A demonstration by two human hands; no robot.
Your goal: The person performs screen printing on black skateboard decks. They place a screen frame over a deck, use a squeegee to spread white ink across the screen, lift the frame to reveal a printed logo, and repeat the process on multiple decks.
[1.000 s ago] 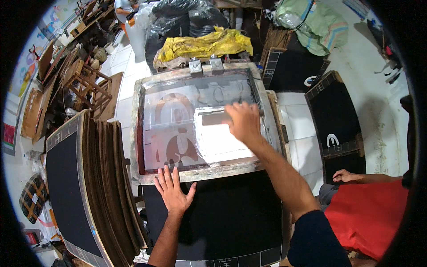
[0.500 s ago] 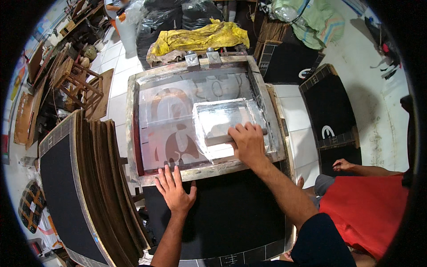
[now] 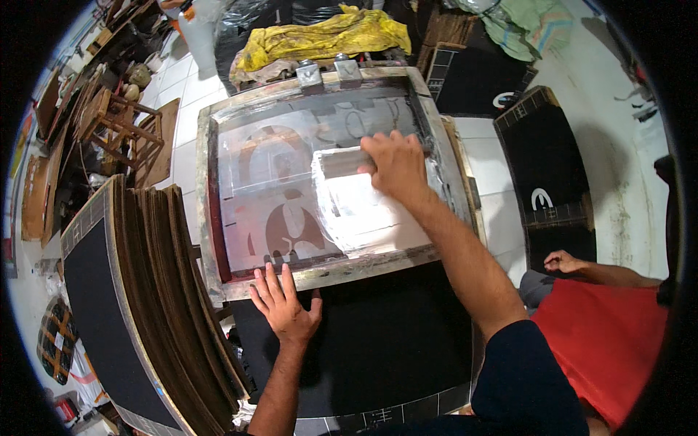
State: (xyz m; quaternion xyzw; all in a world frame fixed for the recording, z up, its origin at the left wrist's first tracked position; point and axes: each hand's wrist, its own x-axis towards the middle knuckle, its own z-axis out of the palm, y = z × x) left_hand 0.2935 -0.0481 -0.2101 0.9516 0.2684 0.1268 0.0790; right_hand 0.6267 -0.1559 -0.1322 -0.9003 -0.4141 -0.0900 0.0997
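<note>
A silk-screen frame with a wooden rim lies over a black panel in front of me. White ink covers the right half of its mesh, while the left half shows stencil shapes. My right hand is closed around a squeegee, mostly hidden under the fingers, at the far side of the white patch. Fingers spread, my left hand rests on the near rim of the frame and holds nothing.
Stacked black boards stand close on the left. Two metal hinge clamps hold the frame's far edge, before a yellow cloth. More black panels lean at right. A person in red sits near my right arm.
My right hand has pushed the squeegee away from me, from the near part of the white ink to its far part. My left hand stays on the near rim.
</note>
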